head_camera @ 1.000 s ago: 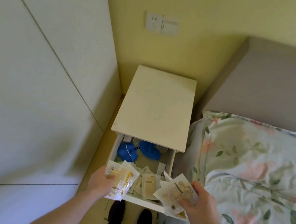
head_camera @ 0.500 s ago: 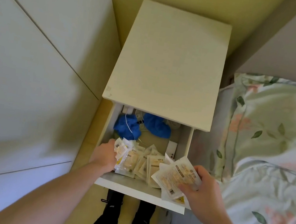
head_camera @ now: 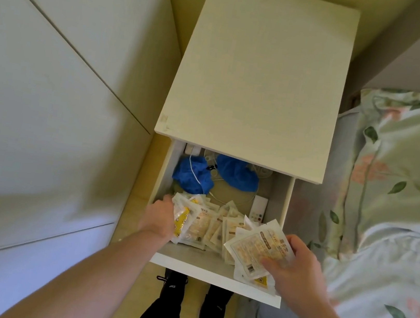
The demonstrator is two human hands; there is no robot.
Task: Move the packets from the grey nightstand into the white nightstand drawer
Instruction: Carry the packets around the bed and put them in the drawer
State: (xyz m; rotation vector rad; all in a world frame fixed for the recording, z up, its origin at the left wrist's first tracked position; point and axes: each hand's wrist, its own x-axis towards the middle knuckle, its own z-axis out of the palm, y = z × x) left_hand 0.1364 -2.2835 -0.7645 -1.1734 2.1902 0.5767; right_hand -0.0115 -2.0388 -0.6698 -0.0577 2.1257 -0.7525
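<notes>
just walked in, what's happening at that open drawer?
A person is loading packets into the open drawer of the white nightstand. The left hand is down in the drawer, setting a bunch of packets onto the pile already there. The right hand holds another stack of packets in its grip over the drawer's front right corner, not yet put down.

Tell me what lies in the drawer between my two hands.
In the head view, loose packets overlap on the drawer floor between the left hand and the right hand.
</notes>
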